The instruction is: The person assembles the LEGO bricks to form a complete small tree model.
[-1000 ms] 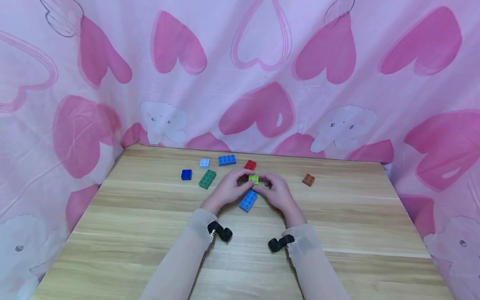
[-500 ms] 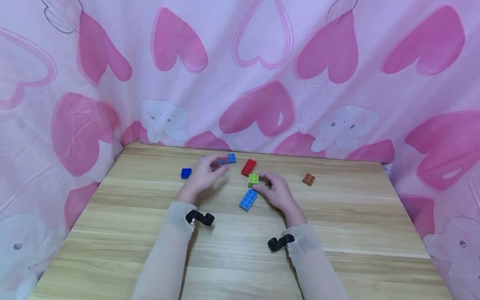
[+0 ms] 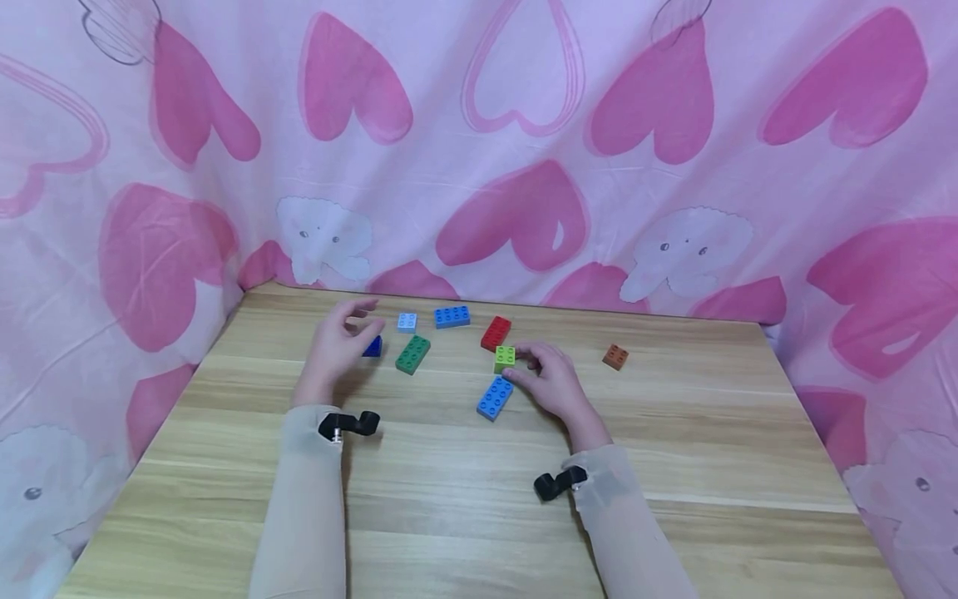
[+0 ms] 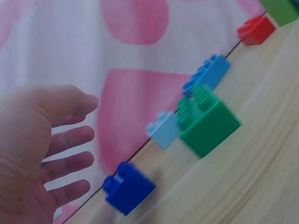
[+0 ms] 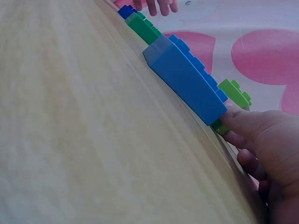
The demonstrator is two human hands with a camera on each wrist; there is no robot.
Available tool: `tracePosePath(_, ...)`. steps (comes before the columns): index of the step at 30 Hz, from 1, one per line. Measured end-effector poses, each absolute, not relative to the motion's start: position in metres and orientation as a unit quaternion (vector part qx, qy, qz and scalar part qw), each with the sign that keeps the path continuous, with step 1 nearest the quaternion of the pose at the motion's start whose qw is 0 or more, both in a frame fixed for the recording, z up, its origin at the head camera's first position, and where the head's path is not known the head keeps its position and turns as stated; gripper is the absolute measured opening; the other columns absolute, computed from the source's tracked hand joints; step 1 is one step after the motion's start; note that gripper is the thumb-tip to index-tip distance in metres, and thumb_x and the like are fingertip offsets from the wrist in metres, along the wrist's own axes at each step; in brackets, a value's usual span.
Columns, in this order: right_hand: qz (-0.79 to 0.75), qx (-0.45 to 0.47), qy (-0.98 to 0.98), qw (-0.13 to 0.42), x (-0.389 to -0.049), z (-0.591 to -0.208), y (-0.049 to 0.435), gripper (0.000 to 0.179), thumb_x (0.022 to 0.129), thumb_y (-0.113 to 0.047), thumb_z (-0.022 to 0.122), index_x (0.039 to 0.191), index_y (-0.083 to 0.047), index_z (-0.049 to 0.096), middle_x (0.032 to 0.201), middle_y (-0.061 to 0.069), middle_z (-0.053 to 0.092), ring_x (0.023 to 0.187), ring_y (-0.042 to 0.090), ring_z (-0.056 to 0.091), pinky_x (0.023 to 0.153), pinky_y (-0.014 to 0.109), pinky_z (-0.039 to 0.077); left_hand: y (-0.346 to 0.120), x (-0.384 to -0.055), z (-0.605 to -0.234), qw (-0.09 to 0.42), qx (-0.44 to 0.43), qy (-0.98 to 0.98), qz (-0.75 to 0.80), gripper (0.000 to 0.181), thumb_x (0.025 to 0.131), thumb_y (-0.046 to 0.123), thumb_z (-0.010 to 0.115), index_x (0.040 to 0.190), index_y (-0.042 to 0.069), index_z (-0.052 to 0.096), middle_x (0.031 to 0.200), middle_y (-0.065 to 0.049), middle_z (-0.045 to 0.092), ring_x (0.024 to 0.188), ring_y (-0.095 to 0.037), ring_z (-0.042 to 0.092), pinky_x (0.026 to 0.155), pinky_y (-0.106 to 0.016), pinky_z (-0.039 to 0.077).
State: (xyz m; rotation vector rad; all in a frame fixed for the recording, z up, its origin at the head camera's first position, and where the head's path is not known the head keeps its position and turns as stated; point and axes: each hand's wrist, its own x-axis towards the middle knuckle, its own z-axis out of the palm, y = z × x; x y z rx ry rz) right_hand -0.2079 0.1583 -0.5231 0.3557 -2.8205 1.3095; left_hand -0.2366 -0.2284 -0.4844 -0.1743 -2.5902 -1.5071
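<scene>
Left hand [image 3: 333, 345] over the worktop [image 3: 449, 491], just beside dark blue brick [image 3: 372, 347]; left wrist view shows its fingers loosely apart, a gap between them and that brick, nothing held. Right hand [image 3: 552, 378] at lime green brick [image 3: 505, 358], thumb and index in a narrow pinch on its right side; how firm the grip is, can't tell. Lime green brick sits mid-worktop, studs up, between long red brick [image 3: 496, 333] behind and near blue brick [image 3: 495, 398] in front. Right thumb tip also right by the end of near blue brick; contact unclear.

Other bricks, all studs up: long green brick [image 3: 412, 354], lying at a slant right of dark blue brick; small light blue brick [image 3: 407, 323], behind it; back blue brick [image 3: 452, 317], lengthwise along the rear edge; small brown brick [image 3: 616, 357], alone, well right of right hand. Light sleeves on both arms, black mount at left wrist [image 3: 349, 424], another at right wrist [image 3: 560, 484]. Pink heart-print curtain [image 3: 427, 183] behind the worktop.
</scene>
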Motion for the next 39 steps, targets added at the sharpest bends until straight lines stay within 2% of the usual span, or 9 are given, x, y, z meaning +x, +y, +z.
tracePosePath(6,0.424,0.113,-0.899,0.004,-0.208,-0.523,0.159,0.046,0.099,-0.032,0.085,0.137,-0.01,0.072,0.128,0.008,0.073,0.113,0.028,0.063,0.113,0.054,0.04,-0.24,-0.235,-0.489,0.069,-0.046,-0.861,-0.502,0.051,0.106,0.028,0.074,0.15,0.005,0.062,0.149,-0.016,0.063,0.138,-0.039,0.056,0.115,-0.06,0.048)
tracePosePath(11,0.424,0.114,-0.898,0.004,-0.208,-0.523,0.159,0.046,0.099,-0.032,0.085,0.137,-0.011,0.072,0.128,0.008,0.073,0.113,0.028,0.063,0.113,0.055,0.04,-0.247,-0.233,-0.492,0.05,-0.035,-0.869,-0.491,0.054,0.106,0.032,0.075,0.153,0.009,0.06,0.152,-0.016,0.061,0.138,-0.041,0.057,0.115,-0.063,0.048)
tracePosePath(15,0.425,0.114,-0.898,0.004,-0.207,-0.522,0.159,0.046,0.099,-0.032,0.085,0.137,-0.011,0.072,0.127,0.008,0.073,0.113,0.028,0.063,0.113,0.054,0.041,-0.252,-0.232,-0.494,0.031,-0.033,-0.868,-0.494,0.055,0.106,0.027,0.074,0.156,0.01,0.057,0.153,-0.017,0.059,0.138,-0.045,0.059,0.115,-0.064,0.047)
tracePosePath(21,0.424,0.112,-0.899,0.001,-0.207,-0.522,0.158,0.047,0.099,-0.033,0.085,0.138,-0.011,0.072,0.128,0.008,0.072,0.113,0.028,0.063,0.113,0.053,0.041,-0.259,-0.231,-0.5,0.009,-0.047,-0.872,-0.488,0.055,0.104,0.017,0.074,0.156,0.01,0.058,0.15,-0.019,0.062,0.134,-0.044,0.059,0.116,-0.062,0.046)
tracePosePath(30,0.43,0.111,-0.896,0.002,-0.208,-0.522,0.157,0.046,0.099,-0.032,0.085,0.138,-0.011,0.072,0.127,0.007,0.072,0.111,0.027,0.062,0.109,0.053,0.043,-0.261,-0.233,-0.505,-0.058,-0.074,-0.875,-0.475,0.059,0.101,0.009,0.071,0.157,0.006,0.054,0.158,-0.018,0.057,0.155,-0.04,0.042,0.13,-0.057,0.031)
tracePosePath(39,0.43,0.113,-0.896,0.007,-0.208,-0.524,0.158,0.045,0.098,-0.034,0.085,0.136,-0.012,0.073,0.125,0.006,0.072,0.11,0.026,0.062,0.107,0.052,0.044,-0.261,-0.235,-0.508,-0.058,-0.08,-0.88,-0.465,0.055,0.101,0.01,0.074,0.154,0.007,0.059,0.158,-0.017,0.057,0.155,-0.039,0.043,0.129,-0.056,0.032)
